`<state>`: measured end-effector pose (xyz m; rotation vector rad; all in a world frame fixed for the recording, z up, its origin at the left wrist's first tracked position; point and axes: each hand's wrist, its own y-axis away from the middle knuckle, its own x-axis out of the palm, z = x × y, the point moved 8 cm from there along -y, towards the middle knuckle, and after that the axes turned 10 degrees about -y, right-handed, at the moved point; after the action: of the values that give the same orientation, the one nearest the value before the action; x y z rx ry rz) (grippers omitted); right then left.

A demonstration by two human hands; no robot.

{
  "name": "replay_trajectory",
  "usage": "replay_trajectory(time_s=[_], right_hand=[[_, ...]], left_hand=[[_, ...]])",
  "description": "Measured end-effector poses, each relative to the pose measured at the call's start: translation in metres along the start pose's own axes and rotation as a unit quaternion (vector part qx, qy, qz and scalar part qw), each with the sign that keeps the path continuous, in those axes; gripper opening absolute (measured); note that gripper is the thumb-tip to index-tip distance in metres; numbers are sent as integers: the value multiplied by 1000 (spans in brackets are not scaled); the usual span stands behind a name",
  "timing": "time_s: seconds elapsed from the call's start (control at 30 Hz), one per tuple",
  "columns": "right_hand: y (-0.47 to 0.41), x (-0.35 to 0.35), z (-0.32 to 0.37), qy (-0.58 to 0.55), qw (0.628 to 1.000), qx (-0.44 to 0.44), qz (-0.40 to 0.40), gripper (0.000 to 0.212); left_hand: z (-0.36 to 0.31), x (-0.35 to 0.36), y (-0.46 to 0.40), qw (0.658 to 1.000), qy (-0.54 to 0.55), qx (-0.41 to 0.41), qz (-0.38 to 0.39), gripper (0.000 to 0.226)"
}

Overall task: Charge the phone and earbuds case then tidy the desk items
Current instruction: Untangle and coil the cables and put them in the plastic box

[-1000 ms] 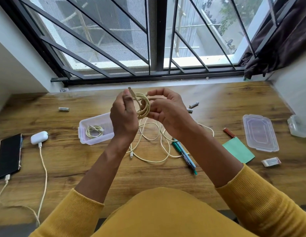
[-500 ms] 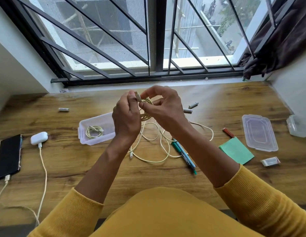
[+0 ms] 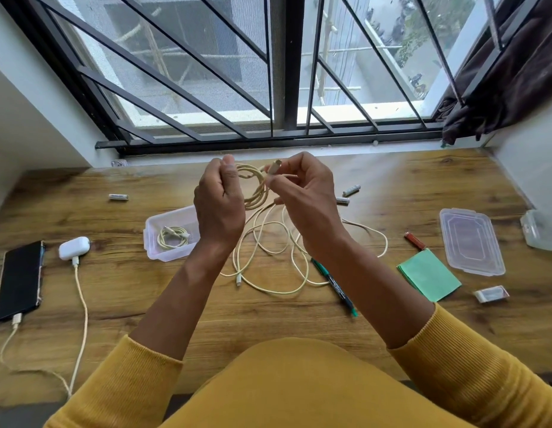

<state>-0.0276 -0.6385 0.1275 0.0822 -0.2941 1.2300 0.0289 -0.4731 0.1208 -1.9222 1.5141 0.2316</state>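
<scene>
Both hands grip one cream cable (image 3: 256,193), coiling it above the worktop (image 3: 392,186).

Left hand (image 3: 219,208) holds the small coil with curled fingers; right hand (image 3: 302,196) pinches the plug end at 12 o'clock, while loose loops lie below at 6 o'clock. Phone (image 3: 19,279) and earbuds case (image 3: 74,248), at 9 o'clock, already have cables plugged in, so I judge tidying is in hand. Next the remaining slack must be wound, then the coil probably goes into the clear box (image 3: 154,223) just left.

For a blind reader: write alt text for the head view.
Left hand holds a coiled cream cable while right hand pinches its plug, above a wooden desk. At left, phone and earbuds case are plugged in.
</scene>
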Motion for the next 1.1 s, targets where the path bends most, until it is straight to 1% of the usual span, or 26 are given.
replay_trajectory(time_s=[0.07, 0.17, 0.23, 0.33, 0.43, 0.53, 0.67, 0.77, 0.9, 1.0, 1.1], right_hand=[[-1, -3, 2, -19, 1000, 5, -15, 13], [-2, -3, 8, -25, 999, -38, -17, 15], [-2, -2, 11, 51, 995, -88, -11, 19], [3, 0, 17, 182, 970, -159, -9, 16], [7, 6, 25, 262, 939, -225, -4, 11], [10, 13, 28, 321, 908, -268, -12, 15], [13, 21, 29, 380, 877, -294, -11, 22], [16, 28, 32, 426, 851, -309, -9, 20], [15, 27, 32, 437, 847, -303, 3, 16], [13, 32, 27, 460, 841, -283, 30, 13], [13, 35, 26, 475, 838, -266, 33, 12]], left_hand=[[-4, 3, 1, 1000, 8, 23, 15, 49], [-9, 4, 3, 999, 7, 46, 20, 46], [-12, 3, 2, 999, -1, 51, 15, 42], [-14, 1, 2, 998, -9, 56, 12, 39], [-15, 1, 2, 998, -9, 58, 18, 39], [-17, 1, 2, 998, -10, 64, 20, 37], [-14, 4, 1, 998, -9, 59, 26, 39], [-12, 5, 0, 999, -10, 45, 27, 40], [-12, 6, 4, 999, -19, 37, 20, 37], [-12, 9, 6, 999, -30, 40, 16, 37], [-16, 10, 8, 998, -40, 51, 13, 36]])
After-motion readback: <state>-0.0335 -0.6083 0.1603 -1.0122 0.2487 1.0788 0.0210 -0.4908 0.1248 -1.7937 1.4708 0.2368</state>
